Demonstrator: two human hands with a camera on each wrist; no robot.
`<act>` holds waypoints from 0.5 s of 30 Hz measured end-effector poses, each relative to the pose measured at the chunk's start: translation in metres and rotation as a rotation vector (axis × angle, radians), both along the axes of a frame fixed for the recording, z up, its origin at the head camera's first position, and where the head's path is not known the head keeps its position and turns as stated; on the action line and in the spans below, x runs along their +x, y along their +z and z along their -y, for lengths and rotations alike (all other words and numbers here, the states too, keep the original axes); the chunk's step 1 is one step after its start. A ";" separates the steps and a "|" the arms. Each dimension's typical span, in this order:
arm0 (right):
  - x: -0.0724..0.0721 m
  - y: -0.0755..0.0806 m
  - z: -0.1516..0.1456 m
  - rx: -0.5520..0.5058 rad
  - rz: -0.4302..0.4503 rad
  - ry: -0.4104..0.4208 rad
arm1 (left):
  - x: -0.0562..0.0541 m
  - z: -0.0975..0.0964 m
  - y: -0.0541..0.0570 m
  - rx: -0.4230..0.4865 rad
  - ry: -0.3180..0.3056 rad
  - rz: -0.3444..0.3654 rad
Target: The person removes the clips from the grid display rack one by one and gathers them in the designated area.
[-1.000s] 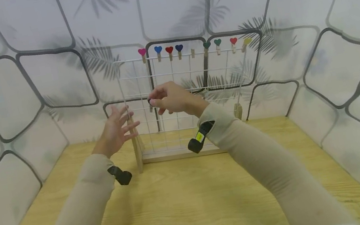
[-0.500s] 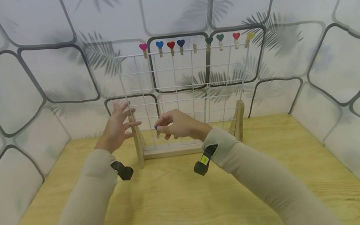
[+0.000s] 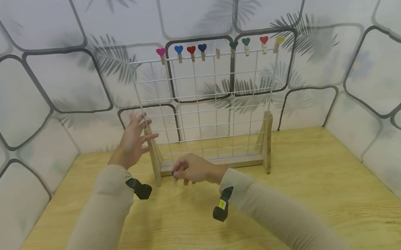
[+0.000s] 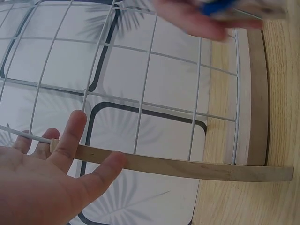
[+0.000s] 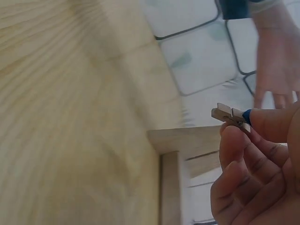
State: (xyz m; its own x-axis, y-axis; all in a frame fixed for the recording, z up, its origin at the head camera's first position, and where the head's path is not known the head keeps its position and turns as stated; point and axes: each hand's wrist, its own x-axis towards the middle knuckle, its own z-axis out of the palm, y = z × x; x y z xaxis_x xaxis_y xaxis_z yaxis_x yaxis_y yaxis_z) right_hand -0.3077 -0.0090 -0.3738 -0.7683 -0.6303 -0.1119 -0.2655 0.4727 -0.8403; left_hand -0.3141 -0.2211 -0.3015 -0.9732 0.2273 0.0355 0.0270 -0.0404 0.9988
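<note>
Wooden upright [image 4: 187,167] at left: my left hand [image 3: 132,139] spreads straight-fingered beside it, I judge to steady the wire grid [image 4: 142,101], though contact is unclear. My right hand [image 3: 194,169] pinches the clothespin [image 5: 228,114] near its blue tip, wooden end free, by the base beam [image 3: 241,164]. Surface [image 3: 212,239] room extends rightward to the wall [image 3: 384,81].

The left arm [image 3: 88,234] is stretched forward, and the left hand [image 4: 35,183] is kept raised with fingers [image 4: 75,131] spread; by the right hand [image 3: 195,168] — placed lower — a pinch is made with the thumb [image 5: 272,124].
</note>
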 end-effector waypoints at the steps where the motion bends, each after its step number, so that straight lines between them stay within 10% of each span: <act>1: 0.002 -0.005 0.001 0.006 0.006 0.002 | 0.000 -0.001 0.000 -0.001 0.004 0.004; 15: 0.021 -0.057 0.005 0.140 -0.058 0.025 | -0.001 -0.002 -0.002 -0.030 0.014 -0.004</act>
